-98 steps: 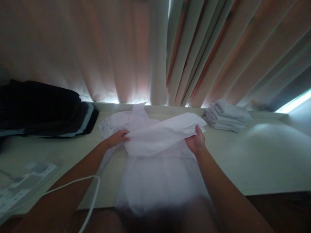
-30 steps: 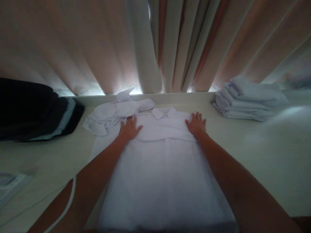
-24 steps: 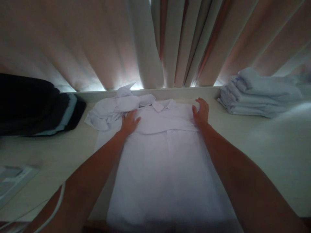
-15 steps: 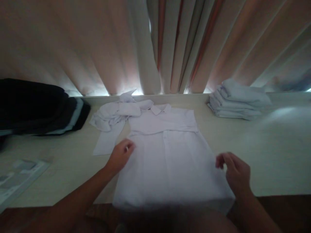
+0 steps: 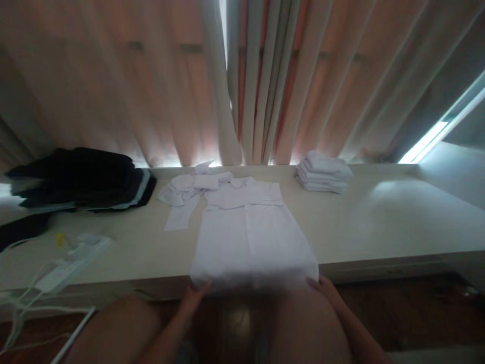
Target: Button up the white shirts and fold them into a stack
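Note:
A white shirt (image 5: pixel 253 230) lies front up on the pale desktop, its collar at the far end and a sleeve folded across the chest. Its hem hangs at the front edge. My left hand (image 5: pixel 197 292) is closed on the hem's left corner, and my right hand (image 5: pixel 322 285) pinches the right corner. Fine finger detail is blurred. Beside the collar on the left, a crumpled white garment (image 5: pixel 182 187) is bunched up, with one flat part of it stretched toward me.
Dark folded clothes (image 5: pixel 87 177) are stacked at the left. A pile of folded white clothes (image 5: pixel 322 174) stands at the back right. A white power strip (image 5: pixel 71 263) with cables lies front left. Curtains (image 5: pixel 151 91) hang behind the desk (image 5: pixel 379 222).
Both hands have come down toward me from the shirt's sides to its hem and taken hold of the corners. The view has tilted up and back.

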A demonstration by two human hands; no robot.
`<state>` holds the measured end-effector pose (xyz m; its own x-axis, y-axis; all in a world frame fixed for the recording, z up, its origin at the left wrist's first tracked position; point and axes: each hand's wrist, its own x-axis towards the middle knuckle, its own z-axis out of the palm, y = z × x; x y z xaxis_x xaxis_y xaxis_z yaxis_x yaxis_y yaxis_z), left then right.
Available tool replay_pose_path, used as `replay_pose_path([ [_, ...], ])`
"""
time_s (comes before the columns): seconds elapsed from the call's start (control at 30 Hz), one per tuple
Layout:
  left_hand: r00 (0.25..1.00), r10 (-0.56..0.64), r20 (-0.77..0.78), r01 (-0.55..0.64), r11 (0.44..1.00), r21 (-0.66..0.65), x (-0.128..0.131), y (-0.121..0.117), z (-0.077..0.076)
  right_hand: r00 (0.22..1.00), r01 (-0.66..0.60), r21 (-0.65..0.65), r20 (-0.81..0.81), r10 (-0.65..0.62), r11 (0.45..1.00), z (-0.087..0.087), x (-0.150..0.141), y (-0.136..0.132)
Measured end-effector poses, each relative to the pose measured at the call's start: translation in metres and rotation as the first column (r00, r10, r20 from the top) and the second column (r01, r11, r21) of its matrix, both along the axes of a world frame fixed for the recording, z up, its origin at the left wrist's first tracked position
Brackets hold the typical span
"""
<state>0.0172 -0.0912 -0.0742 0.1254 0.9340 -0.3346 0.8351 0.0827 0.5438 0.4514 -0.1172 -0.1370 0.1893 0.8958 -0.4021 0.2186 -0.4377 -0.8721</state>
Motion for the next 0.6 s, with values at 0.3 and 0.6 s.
replay_pose_path([
  [0.3, 0.925, 0.186, 0.332, -0.177, 0.982, -0.057, -0.029, -0.042, 0.049, 0.987, 0.114, 0.148, -0.134, -0.094, 0.982, 0.121, -0.004, -0.016],
  [0.6, 0.843, 0.350, 0.408, -0.366, 0.930, -0.040, -0.079, -0.090, 0.113, 0.977, 0.149, 0.038, -0.157, -0.142, 0.988, 0.191, -0.018, -0.099],
])
